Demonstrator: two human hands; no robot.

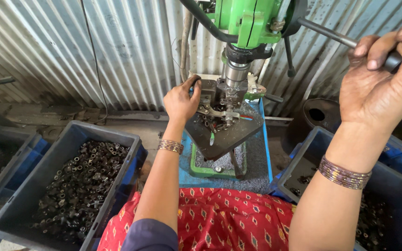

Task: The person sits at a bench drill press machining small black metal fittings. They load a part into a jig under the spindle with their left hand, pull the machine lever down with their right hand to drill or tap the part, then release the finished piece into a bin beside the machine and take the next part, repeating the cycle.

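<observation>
Green paint covers the drill press (247, 21) standing at the far middle of the scene, its spindle (236, 74) hanging just above a dark jig (219, 100) on the tilted black table (224, 135). The left hand (181, 101) is curled closed against the jig's left side, thumb hooked over its top edge; whether a small part sits under the fingers cannot be told. The right hand (378, 83) is up at the far right, fingers wrapped shut around the black grip of the feed lever (331, 33). Dark metal sleeves fill the grey bin (70, 186) at near left, well apart from the jig, and a blue bin (396, 195) at near right holds a thinner scatter of the same.

To do this well, I judge the left hand should press the jig flat and keep its fingertips clear of the spindle's path, which looks close. The lever pull wants to be steady and even, not jerked, so the tool enters straight. Bangles (170, 146) on the left wrist sit near the table edge and could snag.
</observation>
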